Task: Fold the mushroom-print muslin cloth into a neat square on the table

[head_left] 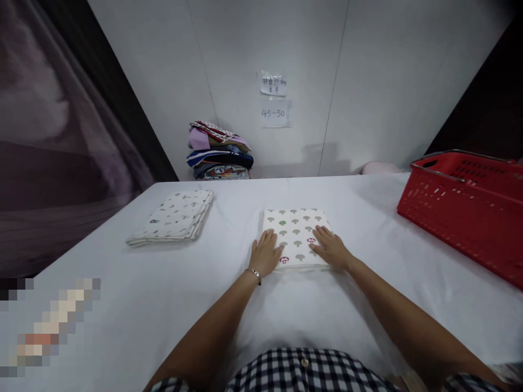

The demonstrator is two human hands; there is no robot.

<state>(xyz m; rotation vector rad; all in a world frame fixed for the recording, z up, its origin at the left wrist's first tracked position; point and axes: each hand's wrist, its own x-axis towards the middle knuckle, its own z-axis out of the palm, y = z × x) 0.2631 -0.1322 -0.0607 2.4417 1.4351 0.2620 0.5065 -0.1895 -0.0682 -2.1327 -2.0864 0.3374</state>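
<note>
In front of me on the white-covered table [171, 305] lies a folded white cloth [297, 231] printed with grey, red and green mushrooms. My left hand [266, 253] rests on its left edge, fingers stretched out. On the right edge lies my right hand [330, 247], its fingers spread flat. Neither hand grips the cloth. Further left sits a second folded white cloth [175, 216] with small dark prints, apart from both hands.
A red plastic basket [461, 212] with a metal handle stands at the right. Behind the table's far edge a pile of folded clothes [220, 155] leans near the wall. Two paper notes [273, 113] hang there. A dark curtain [61, 125] borders the left side.
</note>
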